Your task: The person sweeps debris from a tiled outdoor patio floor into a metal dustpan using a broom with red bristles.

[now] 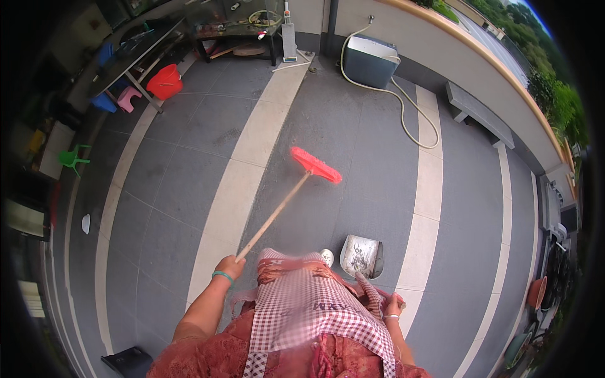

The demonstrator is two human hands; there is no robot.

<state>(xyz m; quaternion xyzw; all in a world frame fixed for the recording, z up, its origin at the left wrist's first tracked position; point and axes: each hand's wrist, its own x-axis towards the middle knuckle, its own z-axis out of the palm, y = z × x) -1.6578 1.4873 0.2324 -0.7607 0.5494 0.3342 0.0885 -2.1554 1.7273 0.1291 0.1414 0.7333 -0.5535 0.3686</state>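
Note:
My left hand (232,268) is closed around the wooden handle (274,216) of a push broom. The broom's pink-red bristled head (315,165) lies on the grey tiles ahead of me, right of a beige strip. Low on the right, my right hand (393,307) grips a pinkish dustpan handle (398,298). The metal dustpan (361,250) is near my foot, its mouth facing forward, with dark debris inside. Part of its handle is hidden by my checked apron (312,302). One white shoe tip (326,257) shows beside the pan.
A blue-grey tub (371,64) with a looping hose (404,106) stands by the far wall. A stone bench (479,113) lines the right wall. At left are a red bucket (165,82), a pink stool (127,98), a metal-legged table (137,56) and a green chair (73,158).

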